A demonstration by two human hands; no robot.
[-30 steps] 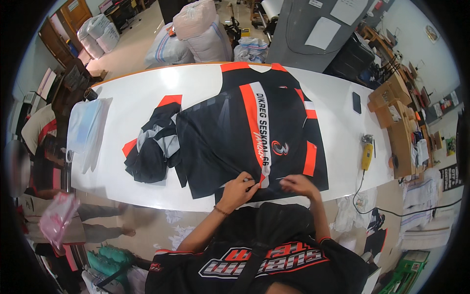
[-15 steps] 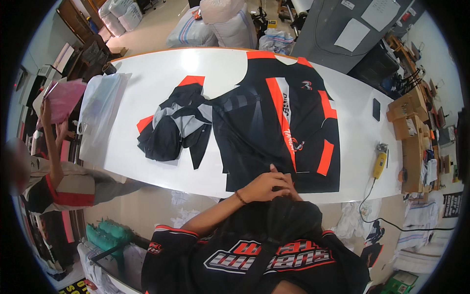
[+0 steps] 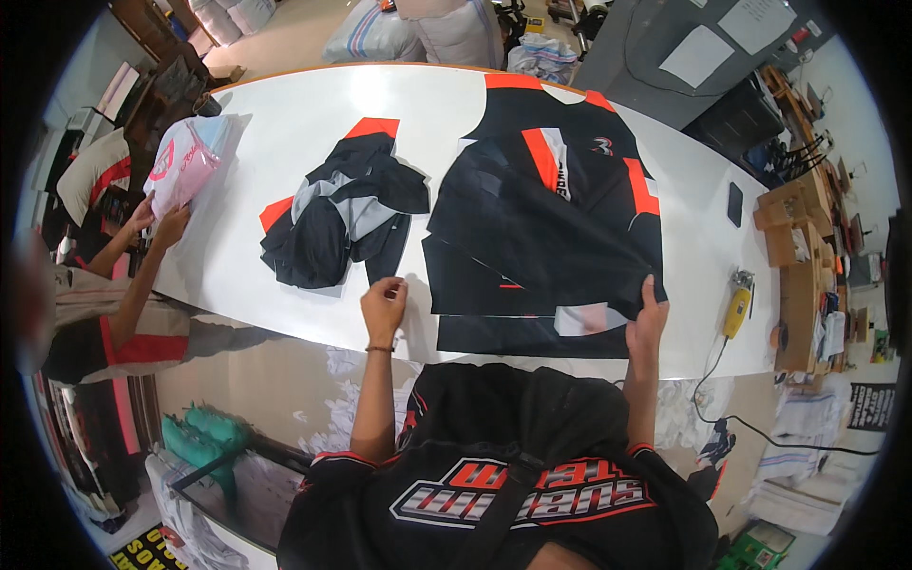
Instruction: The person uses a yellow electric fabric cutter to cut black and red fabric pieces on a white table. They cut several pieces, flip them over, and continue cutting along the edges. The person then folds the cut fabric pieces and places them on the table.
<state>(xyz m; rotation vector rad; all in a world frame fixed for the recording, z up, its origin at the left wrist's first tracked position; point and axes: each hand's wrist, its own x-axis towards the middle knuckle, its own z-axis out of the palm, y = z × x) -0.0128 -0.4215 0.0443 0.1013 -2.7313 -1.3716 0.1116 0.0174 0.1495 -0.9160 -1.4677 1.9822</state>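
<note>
My right hand grips the lower right corner of a black fabric panel between thumb and fingers. This panel lies partly folded over a larger black and orange jersey piece, covering much of its white and orange stripe. A pale patch shows at the panel's lower edge, near my right hand. My left hand hovers above the white table with fingers curled together and nothing visible in them. It is closest to a rumpled pile of black, grey and orange cut pieces.
A yellow corded cutter and a dark phone lie on the table's right side. Cardboard boxes stand beyond that edge. At the left, another person's hands hold a pink and white packet. Stuffed sacks stand behind the table.
My hands, together before, have moved apart, left and right. The black panel's lower part has shifted and folded across the stripe. The other person's pink packet has come lower, over the table.
</note>
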